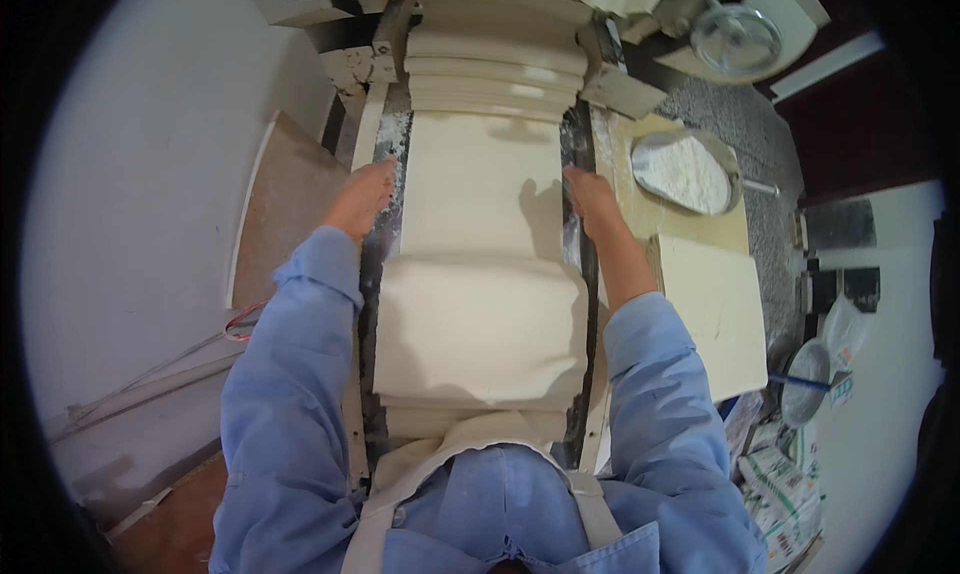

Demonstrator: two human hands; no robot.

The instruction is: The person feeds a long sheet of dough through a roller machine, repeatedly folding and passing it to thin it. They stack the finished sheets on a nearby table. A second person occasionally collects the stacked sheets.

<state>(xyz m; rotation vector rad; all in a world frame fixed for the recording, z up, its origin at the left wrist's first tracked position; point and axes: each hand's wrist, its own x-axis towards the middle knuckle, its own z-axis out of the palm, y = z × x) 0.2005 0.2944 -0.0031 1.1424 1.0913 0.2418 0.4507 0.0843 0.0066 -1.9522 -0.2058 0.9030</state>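
A wide sheet of pale dough (480,184) lies along the dark belt of a dough sheeting machine. Its far end is gathered in layered folds (495,82) below the rollers' housing, and a thick folded dough slab (480,330) rests nearest my body. My left hand (369,191) is at the belt's left edge beside the sheet, fingers extended, with nothing seen in it. On the opposite side, my right hand (589,195) hovers by the right edge, holding nothing visible; its shadow falls on the dough. Whether either hand touches the belt or rail cannot be told.
To the right, a metal scoop of white flour (686,172) sits on a yellowish board, near a pale flat board (716,319). Metal handwheels (735,39) flank the machine's far end. A brown board (285,214) leans at left. Printed sacks (784,491) lie lower right.
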